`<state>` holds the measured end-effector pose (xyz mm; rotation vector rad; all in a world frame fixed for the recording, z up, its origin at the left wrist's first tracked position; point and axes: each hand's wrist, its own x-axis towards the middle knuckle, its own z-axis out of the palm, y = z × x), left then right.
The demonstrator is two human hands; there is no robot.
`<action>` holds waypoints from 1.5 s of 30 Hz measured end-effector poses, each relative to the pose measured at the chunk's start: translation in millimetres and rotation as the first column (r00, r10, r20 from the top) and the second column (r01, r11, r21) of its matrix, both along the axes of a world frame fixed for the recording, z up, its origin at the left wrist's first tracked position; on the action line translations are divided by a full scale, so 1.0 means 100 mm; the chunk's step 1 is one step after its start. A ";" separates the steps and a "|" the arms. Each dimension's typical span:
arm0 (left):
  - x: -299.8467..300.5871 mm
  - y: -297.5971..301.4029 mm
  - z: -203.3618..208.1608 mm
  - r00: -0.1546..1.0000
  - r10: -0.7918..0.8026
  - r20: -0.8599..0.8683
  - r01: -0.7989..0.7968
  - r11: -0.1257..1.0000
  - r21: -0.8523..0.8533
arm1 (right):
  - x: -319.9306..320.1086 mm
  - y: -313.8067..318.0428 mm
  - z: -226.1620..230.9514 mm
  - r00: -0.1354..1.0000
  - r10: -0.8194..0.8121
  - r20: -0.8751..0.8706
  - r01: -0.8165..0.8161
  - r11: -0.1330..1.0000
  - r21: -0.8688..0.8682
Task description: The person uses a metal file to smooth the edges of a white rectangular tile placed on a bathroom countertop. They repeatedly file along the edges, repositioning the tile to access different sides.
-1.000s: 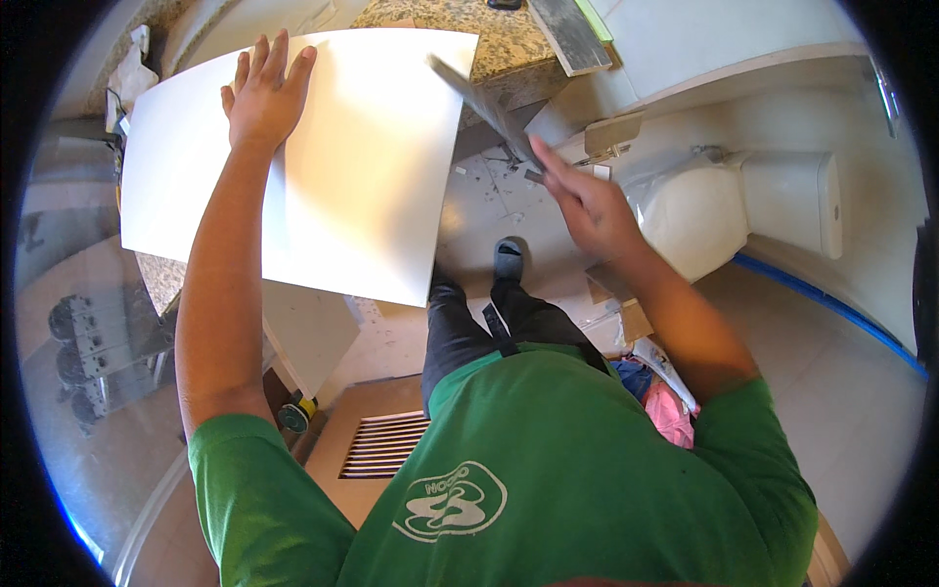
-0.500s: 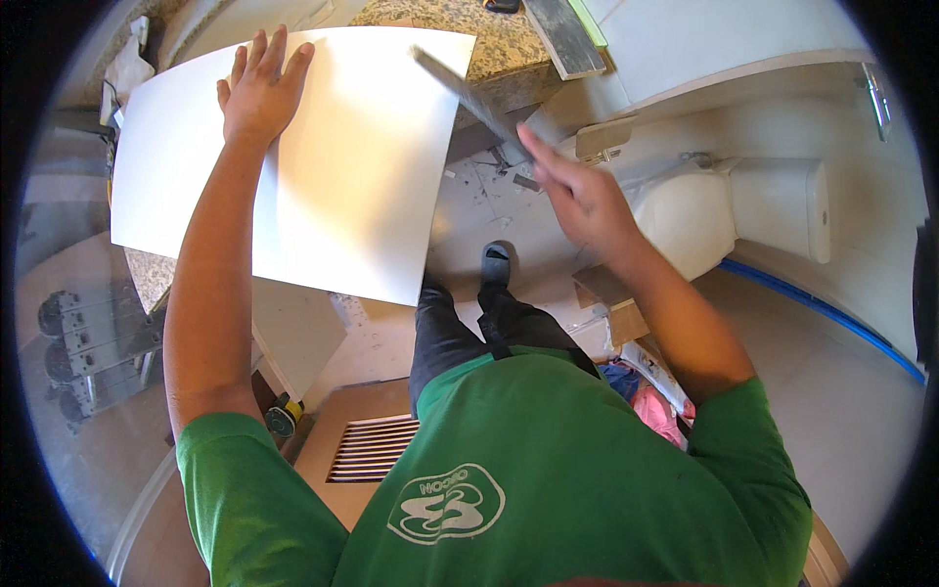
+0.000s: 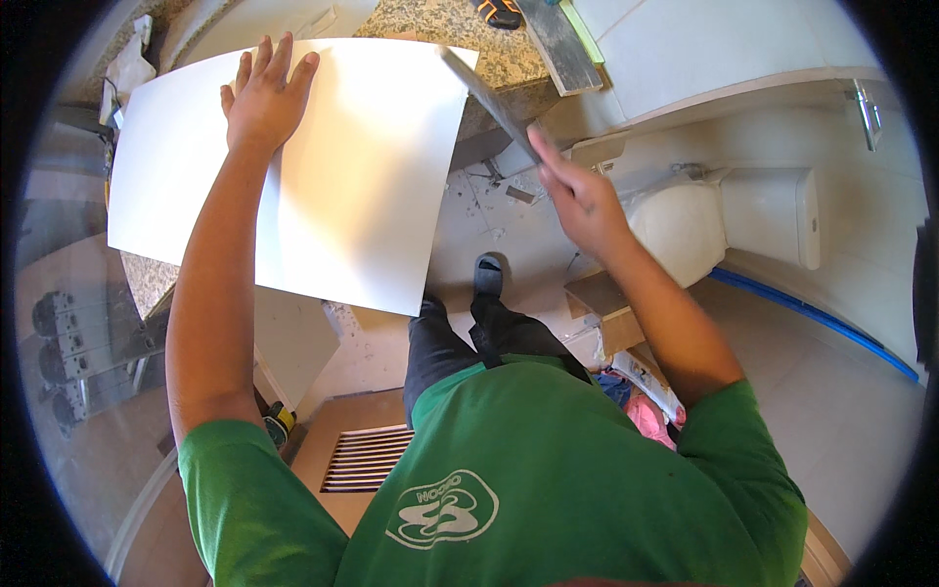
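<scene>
A large white panel (image 3: pixel 367 147) lies across a speckled stone counter, its near edge jutting out past the counter. My left hand (image 3: pixel 267 106) rests flat on the panel toward its far side, fingers spread. In my right hand (image 3: pixel 584 205) is a long grey flat file (image 3: pixel 494 108), held at its near end. The file slants over the panel's right edge near the far right corner, its tip above the white face. Its handle is hidden in my fingers.
Beyond the panel, the stone counter (image 3: pixel 406 22) holds a dark wood strip (image 3: pixel 559 49) and a black-and-orange item (image 3: pixel 499 12). A toilet (image 3: pixel 680 230) stands at right, with wood offcuts (image 3: pixel 619 331) nearby. A louvred door panel (image 3: pixel 367 455) and a yellow-black tool (image 3: pixel 280 421) lie lower left.
The file has shifted slightly right and away across the panel's edge, so less of it overlaps the white face. My left hand keeps its place on the panel. The whole view has tilted a little.
</scene>
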<state>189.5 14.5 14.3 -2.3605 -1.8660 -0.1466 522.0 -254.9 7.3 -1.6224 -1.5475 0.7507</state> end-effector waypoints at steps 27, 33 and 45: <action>0.00 0.01 0.01 1.000 0.016 0.009 -0.015 1.000 -0.020 | 0.09 -0.31 0.01 0.999 0.034 -0.006 -0.035 0.996 -0.080; 0.01 0.02 -0.01 1.000 0.021 -0.005 -0.021 1.000 -0.014 | -0.04 -0.04 -0.10 0.995 0.042 0.088 -0.045 0.999 0.031; 0.02 0.01 0.01 0.999 0.028 -0.031 -0.029 0.999 -0.014 | -0.01 0.06 -0.01 0.998 -0.046 0.036 0.044 0.998 0.042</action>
